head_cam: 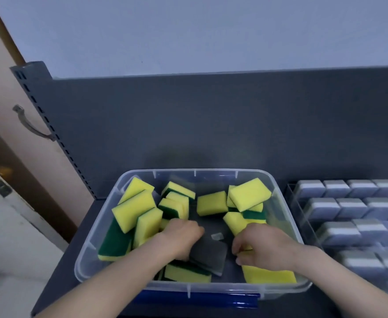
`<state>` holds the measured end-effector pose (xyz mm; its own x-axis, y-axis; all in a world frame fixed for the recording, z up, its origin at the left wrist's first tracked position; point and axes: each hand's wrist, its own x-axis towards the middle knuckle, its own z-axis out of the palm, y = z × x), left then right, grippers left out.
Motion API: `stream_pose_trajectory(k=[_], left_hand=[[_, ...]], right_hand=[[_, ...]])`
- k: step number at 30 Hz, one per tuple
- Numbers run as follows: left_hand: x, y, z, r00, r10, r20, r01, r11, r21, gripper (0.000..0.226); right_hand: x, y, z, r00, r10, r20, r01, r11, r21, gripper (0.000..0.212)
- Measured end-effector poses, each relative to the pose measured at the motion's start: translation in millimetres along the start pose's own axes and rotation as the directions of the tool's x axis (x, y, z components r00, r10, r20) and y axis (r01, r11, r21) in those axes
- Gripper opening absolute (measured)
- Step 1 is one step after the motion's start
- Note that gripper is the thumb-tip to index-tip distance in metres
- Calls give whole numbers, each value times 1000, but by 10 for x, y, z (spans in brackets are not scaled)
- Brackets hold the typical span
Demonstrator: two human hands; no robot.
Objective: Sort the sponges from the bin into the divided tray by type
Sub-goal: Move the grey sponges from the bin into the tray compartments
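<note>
Dark grey shelf with a matching back panel, pale wall above. A clear bin stands on it, and the divided tray sits just beside it on the right, already lined with grey sponges.

Left hand curls its fingers onto a flat grey sponge on the bin floor. Right hand is curled, apparently pinching a yellow sponge partly hidden beneath it.

Recommended: lift 1 type per hand, clear of neighbours, and match existing tray rows.

Remaining stock is mostly yellow-and-green sponges: yellow foam blocks with green scouring backs, loosely jumbled.
</note>
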<state>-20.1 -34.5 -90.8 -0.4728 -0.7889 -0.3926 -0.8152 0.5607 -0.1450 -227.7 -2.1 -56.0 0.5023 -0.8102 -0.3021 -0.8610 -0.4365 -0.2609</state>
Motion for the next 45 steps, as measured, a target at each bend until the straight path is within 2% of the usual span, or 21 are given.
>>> stream_pose_trajectory(k=[4,6,8,11,13,16,18,20,22,24,26,27,29,30,32,35,37,38,39,42,45], left_hand=[[-182,-124,-171,966,-103,-236,62,983,-174,45],[-286,-176,-274,918,-173,-356,82,963,-256,50],[-353,-184,-349,872,-226,-434,94,948,-304,53],[-403,-111,-372,809,-270,-523,77,929,-362,49],[-424,-85,-339,770,-301,-563,46,906,-422,49],[-477,-129,-275,717,-394,-575,-35,804,-594,52],[-497,-145,-220,667,-389,-636,-78,812,-578,46],[-507,-151,-166,594,-379,-710,-85,848,-523,43],[-517,-154,-135,537,-372,-757,-66,876,-478,45],[-527,-136,-129,487,-356,-798,-50,900,-433,49],[-529,-90,-151,462,-301,-834,-49,931,-363,50],[-531,-70,-166,470,-253,-845,-47,949,-311,47],[-544,-119,-178,515,-190,-836,-1,975,-223,43],[-566,-203,-175,529,-222,-819,60,973,-224,45],[-650,-431,-131,532,-424,-733,243,906,-347,54],[-790,-688,-8,561,-718,-412,493,690,-530,69],[-799,-706,60,611,-778,-147,540,545,-642,74],[-777,-669,81,639,-767,-57,523,487,-699,75],[-747,-602,82,666,-746,-26,489,462,-740,75],[-620,-350,-5,756,-640,-137,254,480,-840,71],[-547,-212,-128,823,-539,-180,3,321,-947,60]], right_hand=[[-34,125,-38,995,29,-100,-15,991,136,21],[-14,201,-75,967,81,-242,-23,972,234,21],[28,197,-129,925,135,-356,17,920,392,32],[109,71,-196,938,124,-324,89,817,570,49],[152,27,-183,926,75,-370,139,843,519,40],[163,19,-150,892,18,-452,196,886,420,33],[163,12,-137,881,13,-472,222,871,438,34],[164,-5,-130,861,87,-502,227,816,531,41],[172,-19,-145,853,234,-467,210,665,717,36],[168,-64,-189,909,318,-268,146,358,922,19],[178,-156,-232,969,246,-25,17,34,999,13],[200,-199,-230,979,200,36,-24,-61,998,16],[257,-255,-201,976,217,26,1,-123,992,24],[289,-256,-183,961,274,-23,49,-88,995,28],[338,-214,-137,912,383,-148,132,69,989,38],[354,-165,-94,843,453,-288,181,265,947,45],[352,-174,-79,810,450,-376,190,405,894,46],[346,-186,-76,800,438,-410,197,454,869,48],[342,-197,-73,793,427,-435,207,483,851,49],[332,-209,-62,767,414,-491,240,524,817,49],[307,-198,-55,722,427,-544,271,549,790,49]])
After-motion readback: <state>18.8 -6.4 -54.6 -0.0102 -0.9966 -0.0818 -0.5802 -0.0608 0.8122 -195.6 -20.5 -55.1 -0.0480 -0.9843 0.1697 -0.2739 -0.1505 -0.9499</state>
